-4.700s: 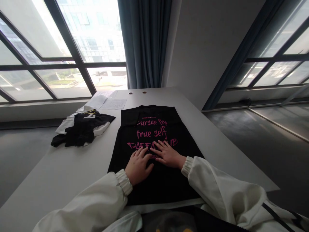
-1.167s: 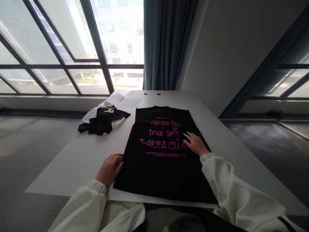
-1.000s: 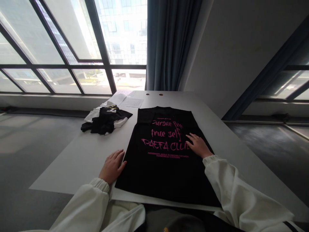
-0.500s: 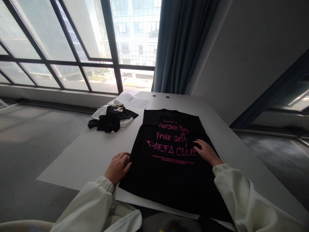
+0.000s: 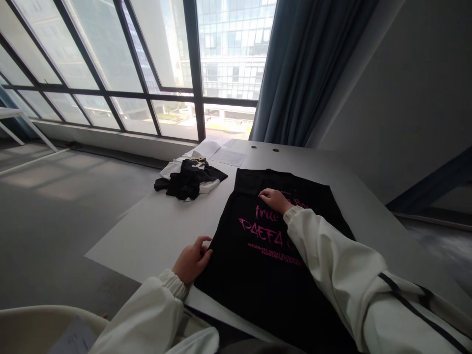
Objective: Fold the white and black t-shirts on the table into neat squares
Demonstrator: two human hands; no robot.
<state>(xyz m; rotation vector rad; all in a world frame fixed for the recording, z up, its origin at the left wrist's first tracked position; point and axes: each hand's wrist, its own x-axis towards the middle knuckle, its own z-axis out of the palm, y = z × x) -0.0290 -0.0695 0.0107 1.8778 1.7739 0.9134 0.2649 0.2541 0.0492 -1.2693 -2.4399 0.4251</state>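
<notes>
A black T-shirt (image 5: 243, 275) with pink lettering lies flat, print side up, on the white table, its left sleeve folded inward across the upper part. My right hand (image 5: 275, 200) reaches over the print with its fingers drawn together at the folded sleeve's edge, seemingly pinching the cloth. The forearm covers part of the lettering. Beside the shirt's left edge rests my left hand (image 5: 192, 260), index finger and thumb apart, fingertips at the fabric's border.
A heap of black and white clothes (image 5: 188, 179) lies on the white table (image 5: 147, 236) to the left. Behind it are paper sheets (image 5: 228, 156). A blue curtain (image 5: 295, 73) and windows stand beyond. A pale chair-like rim (image 5: 47, 312) shows at lower left.
My right hand has moved left and away from me, from the print's right side to the folded sleeve. My left hand stays by the left edge. The view has turned left.
</notes>
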